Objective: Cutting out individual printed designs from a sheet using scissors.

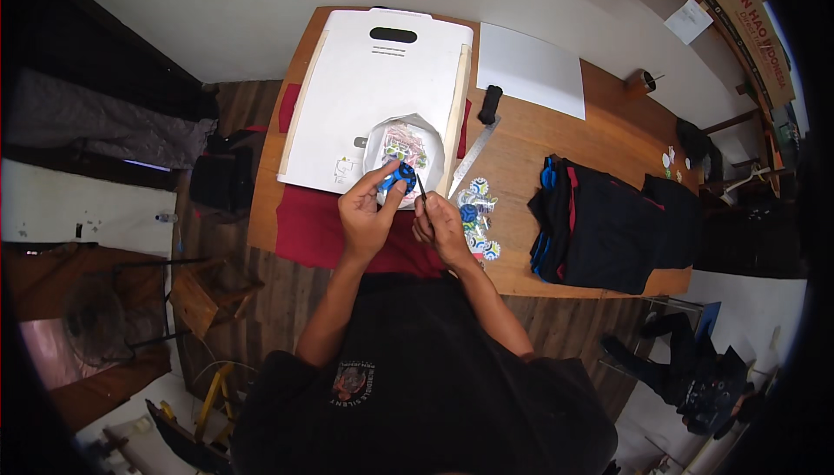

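Where the lens rim darkens, far left: a fan (93, 323) stands dim, its blades unresolved.
Left hand (369, 212): thumb and fingers pinch a blue-and-black patch (399, 179), partly covered by the fingertips.
Patch position: above the front part of a round white container (437, 146), whose pinkish and pale contents cannot be told apart.
Right hand (444, 225): fingers closed around a thin dark tool (421, 185), upright beside the patch; its lower part is lost in the grasp, so its kind cannot be told.
Loose patches (472, 216): round, blue and green, overlapping just right of the right hand.
Dark garments (612, 223): folded in a stack, inner layers hidden, blue edges showing at left.
Second person (695, 379): far right, dark-clothed, indistinct near the rim.
Surface: a brown wooden table (521, 145) bearing, left to right, red cloth (313, 225) partly hidden under a white board (382, 75), a ruler (472, 159) and a white sheet (539, 71).
Room: plank floor (278, 279), pale walls, a carton (738, 19) cut by the upper-right rim.
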The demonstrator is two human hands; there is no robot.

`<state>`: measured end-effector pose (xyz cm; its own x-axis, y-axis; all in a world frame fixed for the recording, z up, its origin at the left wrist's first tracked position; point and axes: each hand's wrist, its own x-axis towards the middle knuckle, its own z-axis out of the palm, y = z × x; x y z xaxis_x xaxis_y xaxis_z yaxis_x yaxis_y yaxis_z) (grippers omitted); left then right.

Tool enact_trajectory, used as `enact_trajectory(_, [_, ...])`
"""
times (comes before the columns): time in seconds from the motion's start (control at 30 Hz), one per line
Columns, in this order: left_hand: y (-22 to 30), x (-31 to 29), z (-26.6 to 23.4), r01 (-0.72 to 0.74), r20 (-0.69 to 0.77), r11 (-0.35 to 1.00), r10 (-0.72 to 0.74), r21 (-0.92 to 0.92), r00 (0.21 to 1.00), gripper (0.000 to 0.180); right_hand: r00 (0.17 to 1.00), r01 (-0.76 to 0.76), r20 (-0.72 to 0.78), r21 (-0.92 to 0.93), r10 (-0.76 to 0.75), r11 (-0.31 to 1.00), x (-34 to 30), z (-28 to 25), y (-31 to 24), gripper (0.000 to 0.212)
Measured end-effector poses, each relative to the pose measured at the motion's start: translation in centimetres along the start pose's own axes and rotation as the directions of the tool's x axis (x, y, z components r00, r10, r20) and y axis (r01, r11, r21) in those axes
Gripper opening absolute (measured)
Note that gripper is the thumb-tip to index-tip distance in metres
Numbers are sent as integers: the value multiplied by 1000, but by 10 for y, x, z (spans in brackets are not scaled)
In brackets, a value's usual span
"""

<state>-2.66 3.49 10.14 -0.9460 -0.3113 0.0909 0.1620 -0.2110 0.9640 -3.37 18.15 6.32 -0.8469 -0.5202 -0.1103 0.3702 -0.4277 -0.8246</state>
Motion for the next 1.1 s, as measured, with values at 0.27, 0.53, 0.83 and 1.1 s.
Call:
enact_trajectory(0.27, [-2, 0, -2, 8, -4, 1000, -8, 11, 1000, 33, 1000, -25, 5, -2, 25, 1000, -2, -4, 4, 38])
enact_trajectory(0.53, [-2, -1, -3, -2, 7, 1000, 2, -4, 1000, 33, 1000, -24, 17, -12, 24, 1000, -2, -7, 8, 38])
enact_trajectory(0.83, [-1, 0, -3, -14, 11, 1000, 13, 17, 1000, 32, 999, -43, 8, -21, 43, 999, -3, -6, 7, 38])
enact_trajectory(1.1, [0, 0, -2, -15, 10, 1000, 15, 25, 1000, 32, 999, -27, 19, -23, 27, 999, -3, -7, 8, 39])
